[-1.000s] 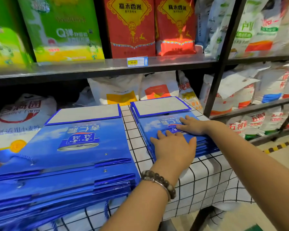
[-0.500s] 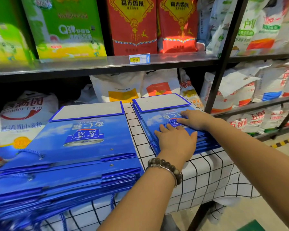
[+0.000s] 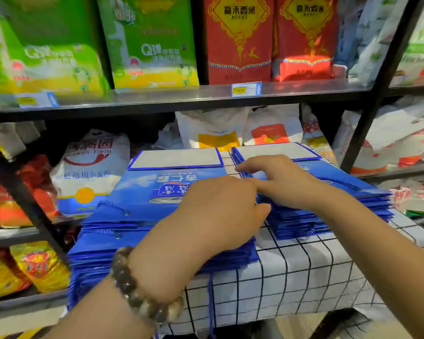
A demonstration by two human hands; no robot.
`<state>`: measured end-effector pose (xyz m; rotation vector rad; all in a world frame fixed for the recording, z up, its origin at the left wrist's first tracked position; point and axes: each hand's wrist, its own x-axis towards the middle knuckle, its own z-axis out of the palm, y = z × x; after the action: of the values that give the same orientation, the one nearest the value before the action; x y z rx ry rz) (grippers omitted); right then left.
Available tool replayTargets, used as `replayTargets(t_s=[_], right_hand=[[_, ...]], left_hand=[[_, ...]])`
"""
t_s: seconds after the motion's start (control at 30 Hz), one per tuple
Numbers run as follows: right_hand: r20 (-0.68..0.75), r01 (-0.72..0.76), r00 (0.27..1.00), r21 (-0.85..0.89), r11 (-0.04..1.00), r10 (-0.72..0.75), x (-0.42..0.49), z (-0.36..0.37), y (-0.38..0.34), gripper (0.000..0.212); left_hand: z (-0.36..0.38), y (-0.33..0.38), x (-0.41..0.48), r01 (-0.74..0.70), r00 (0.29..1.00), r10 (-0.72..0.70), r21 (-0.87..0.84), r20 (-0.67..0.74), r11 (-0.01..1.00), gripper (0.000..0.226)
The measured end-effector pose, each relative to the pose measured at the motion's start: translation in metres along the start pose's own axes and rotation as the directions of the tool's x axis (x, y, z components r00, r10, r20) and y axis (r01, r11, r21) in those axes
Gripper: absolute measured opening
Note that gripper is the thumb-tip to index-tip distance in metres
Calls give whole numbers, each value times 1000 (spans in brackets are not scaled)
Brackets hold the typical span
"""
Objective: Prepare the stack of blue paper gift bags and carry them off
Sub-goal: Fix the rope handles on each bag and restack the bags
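Right stack of blue bags lies flat at the desk's far right corner, not lifted. Right hand rests on top, fingers straight. Left hand is at its left side, thumb touching. Its fingers are hidden, so the grip cannot be told. Judged: squaring up under way, carrying not yet begun.

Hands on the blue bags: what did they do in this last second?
Both slid left. The left hand now lies across the gap, over the edge of the left stack; the right hand reaches the left edge of the right stack. No plain grip yet. Both stacks stayed on the checked cloth.
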<state>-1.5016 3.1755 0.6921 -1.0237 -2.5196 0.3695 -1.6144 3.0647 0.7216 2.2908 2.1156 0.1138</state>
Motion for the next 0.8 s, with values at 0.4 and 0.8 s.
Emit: replayTargets(t_s=[0.4,0.8], right_hand=[[325,106,929,232,967,-179,9,47,-90,48],[306,131,940,80,988,-150,11,66,-97,35]], left_hand=[[-7,-137,-43,251,927,-247,23,284,968,39],[-9,-155,-37,298,954,-284,-221,95,929,8]])
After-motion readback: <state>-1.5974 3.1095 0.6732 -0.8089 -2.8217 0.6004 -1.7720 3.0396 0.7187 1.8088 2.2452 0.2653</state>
